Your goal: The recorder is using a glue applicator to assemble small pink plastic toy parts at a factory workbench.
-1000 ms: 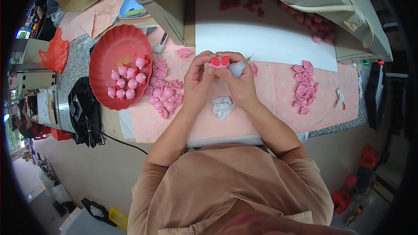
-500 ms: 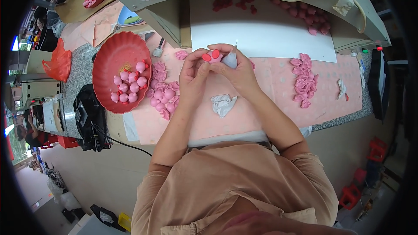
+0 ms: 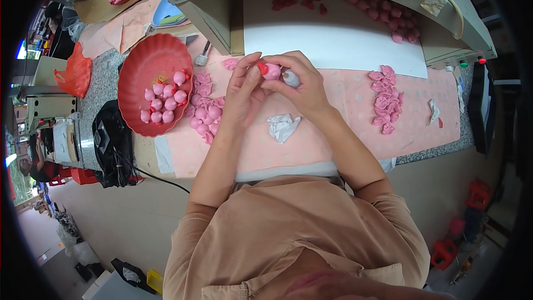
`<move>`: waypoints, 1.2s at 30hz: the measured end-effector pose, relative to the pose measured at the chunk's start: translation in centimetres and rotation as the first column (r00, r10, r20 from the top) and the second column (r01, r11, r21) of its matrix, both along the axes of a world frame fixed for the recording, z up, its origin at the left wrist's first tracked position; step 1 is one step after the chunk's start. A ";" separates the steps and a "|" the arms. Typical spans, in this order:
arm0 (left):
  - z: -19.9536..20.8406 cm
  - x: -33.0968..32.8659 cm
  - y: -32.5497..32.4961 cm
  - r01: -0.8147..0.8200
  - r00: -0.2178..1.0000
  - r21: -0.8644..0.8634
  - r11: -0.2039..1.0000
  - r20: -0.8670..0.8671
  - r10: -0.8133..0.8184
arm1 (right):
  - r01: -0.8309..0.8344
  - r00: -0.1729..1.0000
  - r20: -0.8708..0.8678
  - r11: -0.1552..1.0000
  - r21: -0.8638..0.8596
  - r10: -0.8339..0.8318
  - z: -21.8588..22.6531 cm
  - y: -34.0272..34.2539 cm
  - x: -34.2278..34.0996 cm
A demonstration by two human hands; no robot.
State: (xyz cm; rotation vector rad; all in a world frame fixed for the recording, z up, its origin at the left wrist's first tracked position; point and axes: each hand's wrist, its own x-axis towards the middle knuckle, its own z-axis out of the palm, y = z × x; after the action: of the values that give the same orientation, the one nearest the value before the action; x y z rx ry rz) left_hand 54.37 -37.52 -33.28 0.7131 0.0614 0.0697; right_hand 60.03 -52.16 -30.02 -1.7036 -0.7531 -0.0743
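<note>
A small round pink figure [image 3: 271,72] with red parts on its left side is between my two hands, above the pink-covered table. My left hand [image 3: 244,90] pinches it at the red part with thumb and forefinger. The thumb and forefinger of my right hand [image 3: 304,84] touch its pink side. Tucked in the right palm is a small pale squeeze bottle [image 3: 291,78]; its tip is hidden. Below the hands lies a crumpled white tissue [image 3: 283,128]. Left of them are loose pink balls and petal-like pieces [image 3: 206,112].
A red scalloped bowl [image 3: 129,86] holds several pink balls with red parts. More pink pieces [image 3: 387,100] lie at right. A grey hooded box [image 3: 208,14] stands at the back over a white sheet [image 3: 333,50]. A brush [image 3: 203,55] lies by the bowl.
The pink figure has been turned, so its red parts now face left instead of showing two ovals. The bottle has tilted and its needle tip no longer shows. My left fingers have spread somewhat.
</note>
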 end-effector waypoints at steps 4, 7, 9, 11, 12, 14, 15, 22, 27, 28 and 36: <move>0.8 0.0 -0.6 0.066 0.995 -0.097 0.993 0.077 -0.058 | 0.073 0.996 -0.045 0.997 -0.026 -0.075 -0.1 0.0 -0.2; 0.6 0.1 -0.4 0.035 0.999 0.003 0.999 -0.027 -0.035 | 0.042 0.998 -0.045 0.996 -0.083 -0.046 -0.3 0.0 -0.1; 1.1 0.6 -0.3 -0.005 1.000 -0.038 0.999 -0.003 0.005 | -0.030 0.942 -0.327 0.990 0.136 0.074 -0.7 0.2 0.1; 0.5 0.6 0.0 -0.024 1.000 -0.045 0.999 0.019 0.025 | -0.041 0.837 -0.528 0.979 0.200 0.142 0.2 0.0 0.2; -0.1 0.5 0.4 -0.019 1.000 -0.017 1.000 -0.023 0.018 | -0.030 0.688 -0.695 0.965 0.260 0.209 0.6 -0.2 0.3; 0.3 0.5 0.1 0.000 0.998 0.006 1.000 -0.067 0.000 | -0.037 0.703 -0.686 0.972 0.231 0.190 -0.3 -0.6 1.0; 0.6 0.5 0.0 -0.004 0.994 0.027 1.000 -0.108 0.007 | -0.047 0.717 -0.674 0.978 0.204 0.175 -0.6 -0.8 1.2; 0.8 0.4 -0.1 -0.008 0.981 0.057 0.998 -0.193 0.019 | -0.027 0.691 -0.704 0.979 0.204 0.166 0.0 -0.8 0.9; 0.5 0.0 -0.1 -0.008 0.974 0.062 0.998 -0.224 0.022 | -0.062 0.672 -0.708 0.969 0.241 0.219 -0.4 -1.2 0.9; 0.5 0.0 0.0 -0.008 0.973 0.065 0.998 -0.232 0.023 | -0.062 0.671 -0.709 0.969 0.241 0.219 -0.5 -1.2 1.0; 0.5 1.0 0.9 0.033 0.980 0.127 0.991 -0.200 -0.007 | -0.076 0.654 -0.723 0.971 0.227 0.221 -1.4 -1.0 2.5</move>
State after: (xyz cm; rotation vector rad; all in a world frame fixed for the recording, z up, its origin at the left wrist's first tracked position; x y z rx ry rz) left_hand 55.39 -36.62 -32.78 0.8495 0.2434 -0.0180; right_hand 62.53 -53.21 -31.43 -1.3115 -0.2367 0.6371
